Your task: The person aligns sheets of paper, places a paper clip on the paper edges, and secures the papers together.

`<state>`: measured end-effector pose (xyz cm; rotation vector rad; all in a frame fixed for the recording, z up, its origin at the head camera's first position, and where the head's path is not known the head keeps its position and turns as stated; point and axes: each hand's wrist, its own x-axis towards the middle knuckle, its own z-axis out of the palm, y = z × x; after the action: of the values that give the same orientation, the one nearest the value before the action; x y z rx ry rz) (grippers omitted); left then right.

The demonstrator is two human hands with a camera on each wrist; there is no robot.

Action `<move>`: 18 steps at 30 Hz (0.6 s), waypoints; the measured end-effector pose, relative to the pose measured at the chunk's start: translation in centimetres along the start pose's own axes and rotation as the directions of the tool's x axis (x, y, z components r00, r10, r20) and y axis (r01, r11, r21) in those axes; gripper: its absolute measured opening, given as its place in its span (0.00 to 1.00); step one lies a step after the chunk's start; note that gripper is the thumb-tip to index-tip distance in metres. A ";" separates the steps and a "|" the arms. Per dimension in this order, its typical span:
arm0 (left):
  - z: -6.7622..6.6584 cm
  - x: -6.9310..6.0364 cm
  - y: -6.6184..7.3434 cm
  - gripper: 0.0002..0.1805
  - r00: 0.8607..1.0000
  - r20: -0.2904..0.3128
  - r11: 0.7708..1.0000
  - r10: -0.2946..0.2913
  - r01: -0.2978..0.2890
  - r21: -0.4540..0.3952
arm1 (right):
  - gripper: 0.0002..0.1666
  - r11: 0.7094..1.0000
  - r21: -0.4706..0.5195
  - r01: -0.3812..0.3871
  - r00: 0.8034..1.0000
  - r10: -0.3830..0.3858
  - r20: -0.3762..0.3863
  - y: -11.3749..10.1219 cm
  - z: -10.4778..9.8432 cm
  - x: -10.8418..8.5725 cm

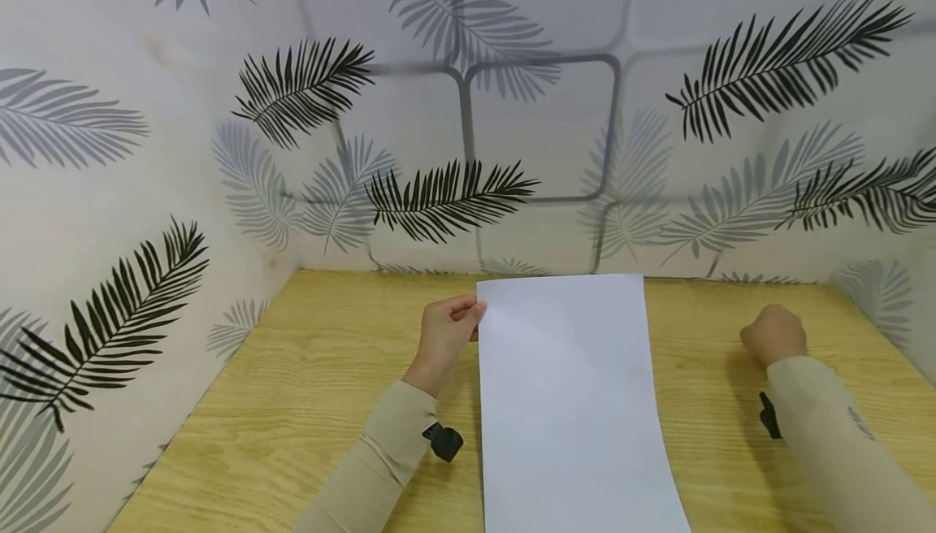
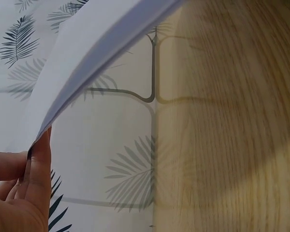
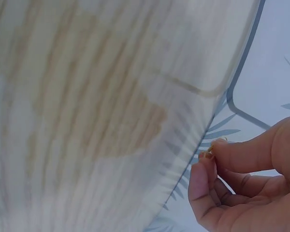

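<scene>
My left hand (image 1: 446, 338) pinches a sheet of white paper (image 1: 563, 395) by its left edge near the far corner. In the left wrist view, thumb and fingers (image 2: 36, 179) grip that edge, and the paper (image 2: 82, 63) rises away from the hand in a curve. Off to the right of the sheet, my right hand (image 1: 777, 334) is held apart from it, over the table. Between its thumb and fingertip, the right hand (image 3: 251, 179) pinches a small yellowish thing (image 3: 209, 152), too small to tell its kind.
The wood-grain table (image 1: 344, 354) meets a wall (image 1: 541, 135) with leaf patterns at the back and another such wall on the left. A small black device (image 1: 444, 441) is strapped at the left wrist, and another black device (image 1: 769, 415) at the right.
</scene>
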<state>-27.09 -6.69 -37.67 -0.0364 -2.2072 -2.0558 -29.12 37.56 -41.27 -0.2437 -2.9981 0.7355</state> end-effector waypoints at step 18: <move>-0.1 0.1 0.1 0.12 1.000 0.008 1.000 -0.016 0.016 0.006 | 0.17 0.988 0.064 0.137 0.958 -0.116 -0.261 -2.8 -0.2 0.0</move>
<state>-27.12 -6.82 -37.52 -0.0269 -2.2256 -2.0604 -29.54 35.20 -39.81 -0.1298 -2.7033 0.7482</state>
